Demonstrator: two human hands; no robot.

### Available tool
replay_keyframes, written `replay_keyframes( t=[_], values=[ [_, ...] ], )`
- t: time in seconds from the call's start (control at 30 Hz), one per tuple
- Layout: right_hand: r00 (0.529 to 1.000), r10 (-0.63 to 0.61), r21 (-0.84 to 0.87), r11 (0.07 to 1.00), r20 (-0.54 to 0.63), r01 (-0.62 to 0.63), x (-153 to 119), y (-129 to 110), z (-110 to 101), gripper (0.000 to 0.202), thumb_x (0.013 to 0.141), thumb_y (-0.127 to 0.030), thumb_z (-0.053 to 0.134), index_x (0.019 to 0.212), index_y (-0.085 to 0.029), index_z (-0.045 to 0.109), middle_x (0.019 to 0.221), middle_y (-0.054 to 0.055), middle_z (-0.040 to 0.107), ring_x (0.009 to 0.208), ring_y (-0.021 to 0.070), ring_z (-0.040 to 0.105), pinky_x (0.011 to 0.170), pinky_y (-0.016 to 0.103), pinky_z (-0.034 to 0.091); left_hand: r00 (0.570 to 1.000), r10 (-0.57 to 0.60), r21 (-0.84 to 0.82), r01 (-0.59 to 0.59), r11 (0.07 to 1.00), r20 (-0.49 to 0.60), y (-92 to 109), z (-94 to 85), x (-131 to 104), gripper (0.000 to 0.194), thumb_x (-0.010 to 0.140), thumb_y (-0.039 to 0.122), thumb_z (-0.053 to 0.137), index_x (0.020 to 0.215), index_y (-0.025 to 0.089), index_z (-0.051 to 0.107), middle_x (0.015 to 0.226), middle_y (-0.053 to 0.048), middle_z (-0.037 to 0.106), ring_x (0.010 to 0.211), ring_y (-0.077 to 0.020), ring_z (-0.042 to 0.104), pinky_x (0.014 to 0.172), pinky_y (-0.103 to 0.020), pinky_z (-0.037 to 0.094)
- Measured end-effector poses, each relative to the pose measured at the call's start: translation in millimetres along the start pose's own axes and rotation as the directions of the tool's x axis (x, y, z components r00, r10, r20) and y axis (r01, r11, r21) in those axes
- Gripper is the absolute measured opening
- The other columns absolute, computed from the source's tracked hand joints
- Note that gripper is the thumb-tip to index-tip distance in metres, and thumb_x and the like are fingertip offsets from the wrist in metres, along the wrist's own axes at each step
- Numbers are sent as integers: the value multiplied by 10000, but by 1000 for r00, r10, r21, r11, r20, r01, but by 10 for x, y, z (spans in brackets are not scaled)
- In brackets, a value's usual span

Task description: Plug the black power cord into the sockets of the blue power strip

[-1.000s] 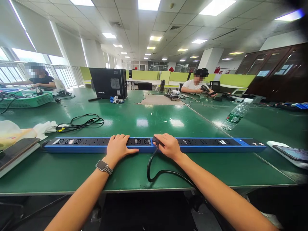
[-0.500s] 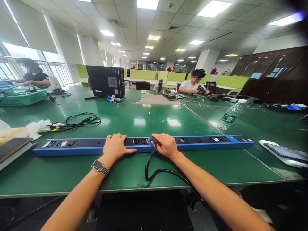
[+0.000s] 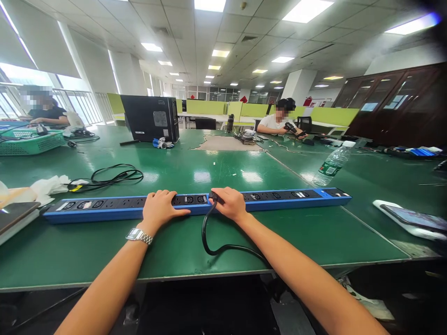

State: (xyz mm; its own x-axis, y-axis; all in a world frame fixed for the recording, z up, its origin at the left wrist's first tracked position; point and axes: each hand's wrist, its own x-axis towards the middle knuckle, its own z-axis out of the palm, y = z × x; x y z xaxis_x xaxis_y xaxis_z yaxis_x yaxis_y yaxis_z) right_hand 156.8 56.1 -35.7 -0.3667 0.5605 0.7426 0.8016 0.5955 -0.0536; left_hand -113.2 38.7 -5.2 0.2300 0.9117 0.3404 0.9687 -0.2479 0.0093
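Right hand on black plug; power strip beneath

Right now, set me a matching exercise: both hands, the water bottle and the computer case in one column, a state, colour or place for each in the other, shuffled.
Column one
1. Left hand
2. Right hand
3. Water bottle
4. Computer case

Column two
A. Clear, with a green label
B. Holding a black plug at the middle part of the power strip
C. Black, beyond the coiled cable
D. Resting on the power strip, thumb spread away from the fingers

Right pairs: 1-D, 2-B, 3-A, 4-C
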Motion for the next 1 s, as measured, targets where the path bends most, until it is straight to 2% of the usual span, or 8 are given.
replay_keyframes(
  t=[0.2, 0.37, 0.5, 0.63, 0.7, 0.83, 1.0],
  values=[
    [997, 82, -27, 996, 3, -81, 45, -1, 27, 414, 886, -542, 569, 1095, -207, 694, 991, 75, 749, 886, 217, 637, 734, 316, 424, 1000, 1, -5, -1, 1000, 9, -10, 33, 68, 772, 686, 828, 530, 1154, 225, 645, 1080, -105, 686, 1057, -312, 583, 919, -421, 362],
    [998, 67, 15, 998, 6, -67, 61, -22, -7, 337, 905, -486, 556, 1029, -204, 692, 925, 71, 739, 871, 222, 611, 736, 325, 399, 1000, 9, -17, -10, 1000, -18, -9, 44, 58, 767, 684, 820, 543, 1139, 210, 647, 1049, -102, 685, 1043, -311, 585, 913, -423, 363],
    [999, 50, 57, 997, -12, -49, 60, -23, -8, 330, 915, -466, 543, 1047, -193, 674, 923, 74, 725, 887, 226, 607, 772, 340, 401, 1000, 2, -40, -3, 999, -21, -10, 39, 48, 754, 682, 821, 541, 1133, 227, 653, 1042, -98, 688, 1035, -310, 587, 911, -421, 361],
    [974, 196, 97, 978, -110, -186, 54, -1, 20, 344, 945, -461, 474, 1050, -191, 659, 918, 79, 710, 847, 217, 606, 757, 335, 417, 1000, -21, -50, 21, 999, -1, -12, 34, 62, 786, 656, 843, 543, 1140, 234, 655, 1056, -102, 691, 1051, -311, 585, 920, -419, 359],
    [970, 208, 115, 974, -128, -194, 49, 8, 29, 356, 945, -470, 467, 1061, -191, 655, 921, 80, 707, 842, 216, 608, 759, 332, 423, 1000, -30, -58, 30, 998, 10, -16, 29, 70, 799, 643, 851, 548, 1146, 240, 656, 1068, -100, 693, 1061, -309, 583, 926, -418, 360],
    [991, 124, 121, 986, -52, -118, 70, -14, 27, 360, 943, -471, 475, 1081, -190, 653, 932, 79, 714, 856, 219, 617, 767, 334, 419, 999, -45, -78, 46, 996, 20, -52, 11, 73, 807, 631, 848, 564, 1158, 245, 660, 1092, -96, 694, 1070, -307, 583, 936, -419, 364],
    [989, 143, 103, 984, 26, -145, 143, -108, 50, 324, 944, -440, 485, 1084, -201, 654, 949, 76, 719, 870, 222, 624, 762, 336, 427, 999, -51, -83, 52, 995, 16, -155, -2, 63, 799, 627, 835, 582, 1168, 252, 660, 1101, -97, 697, 1073, -308, 589, 937, -420, 372]
  ],
)
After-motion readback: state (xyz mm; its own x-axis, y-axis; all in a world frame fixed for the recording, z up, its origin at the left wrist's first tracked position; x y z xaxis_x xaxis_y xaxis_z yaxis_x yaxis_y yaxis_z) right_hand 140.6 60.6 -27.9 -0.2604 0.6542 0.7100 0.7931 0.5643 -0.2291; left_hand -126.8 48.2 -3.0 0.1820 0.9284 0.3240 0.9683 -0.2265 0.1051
